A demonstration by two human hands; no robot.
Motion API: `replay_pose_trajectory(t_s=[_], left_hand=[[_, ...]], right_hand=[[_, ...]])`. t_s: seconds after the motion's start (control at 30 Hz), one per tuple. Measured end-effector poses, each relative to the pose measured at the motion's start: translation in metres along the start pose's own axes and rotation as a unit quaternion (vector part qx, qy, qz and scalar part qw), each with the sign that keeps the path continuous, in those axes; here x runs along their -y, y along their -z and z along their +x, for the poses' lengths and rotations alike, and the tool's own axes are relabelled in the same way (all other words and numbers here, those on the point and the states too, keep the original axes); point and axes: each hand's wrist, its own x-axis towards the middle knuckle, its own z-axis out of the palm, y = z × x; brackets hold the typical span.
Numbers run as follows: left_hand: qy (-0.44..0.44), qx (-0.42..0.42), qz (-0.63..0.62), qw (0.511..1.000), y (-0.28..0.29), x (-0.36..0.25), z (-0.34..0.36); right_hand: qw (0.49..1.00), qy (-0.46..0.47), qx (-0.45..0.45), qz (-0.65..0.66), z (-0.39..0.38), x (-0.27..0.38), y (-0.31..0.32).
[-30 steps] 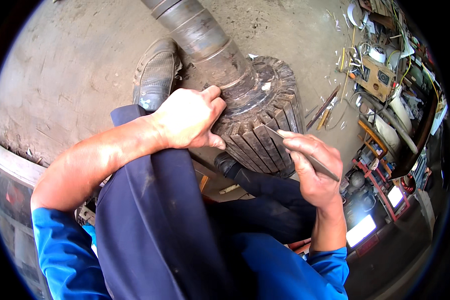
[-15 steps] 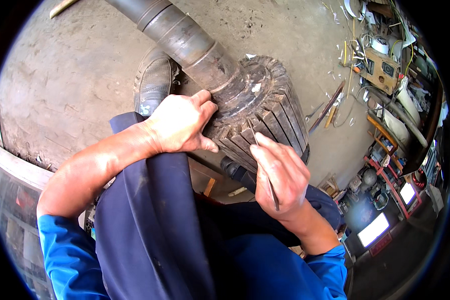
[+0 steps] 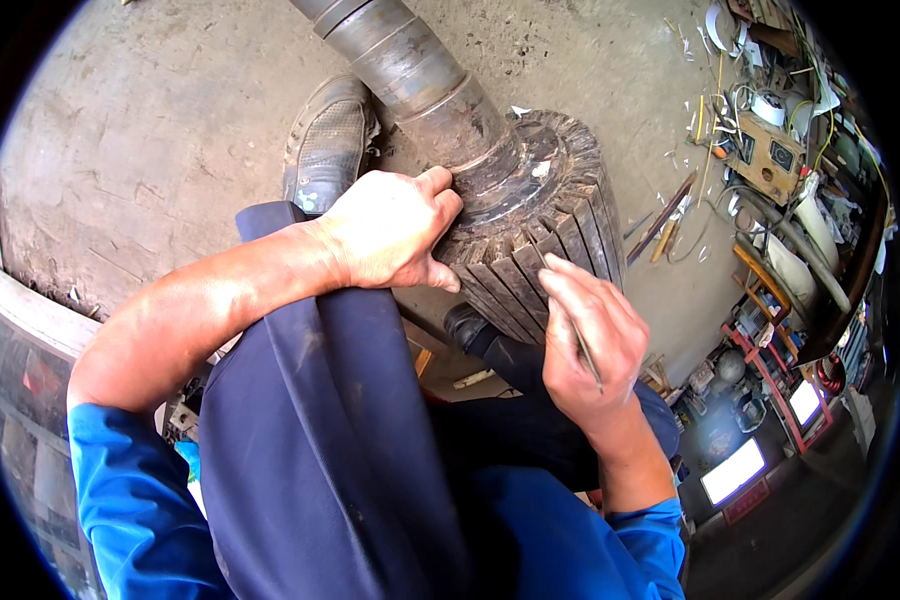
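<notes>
1. Being in front of you, the slotted drum (image 3: pixel 535 225) is dusty, rough and cylindrical, with a smoother, stepped metal shaft (image 3: pixel 415 75).
2. Your left hand (image 3: pixel 395 228) is half-open, touching the drum's edge.
3. Your right hand (image 3: pixel 598 335) is closed around a thin, straight tool (image 3: pixel 584 350), pointing to the drum.

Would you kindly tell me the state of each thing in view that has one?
Slotted cylinder: grimy, dark gaps between its bars.
Shaft: stained, joined to the cylinder's end.
Left hand: thumb spread from its curled fingers, at the cylinder's rim.
Right hand: closed around a tool.
Thin metal tool: held, far end near the slots.
Shoe: scuffed, on the floor.
</notes>
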Motion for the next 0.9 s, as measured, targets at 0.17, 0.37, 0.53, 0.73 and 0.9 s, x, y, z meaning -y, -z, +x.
replay_pose_trajectory(t_s=[0.17, 0.37, 0.53, 0.73, 0.9], left_hand=[[-0.003, -0.005, 0.002, 1.000, 0.001, 0.002, -0.001], [-0.006, -0.004, -0.005, 1.000, -0.001, 0.002, -0.002], [-0.004, -0.004, -0.009, 1.000, 0.001, 0.001, -0.003], [-0.004, -0.013, 0.005, 1.000, -0.002, 0.000, -0.004], [0.009, 0.003, -0.006, 1.000, 0.003, 0.002, -0.001]], right_hand=[[0.999, -0.007, 0.034, 0.000, 0.000, 0.005, 0.007], [0.998, 0.017, -0.003, -0.056, -0.016, 0.018, -0.006], [1.000, 0.004, 0.011, 0.028, 0.000, -0.001, 0.002], [0.999, 0.043, -0.007, -0.003, -0.009, 0.011, 0.001], [1.000, -0.011, 0.004, 0.024, 0.012, 0.007, -0.003]])
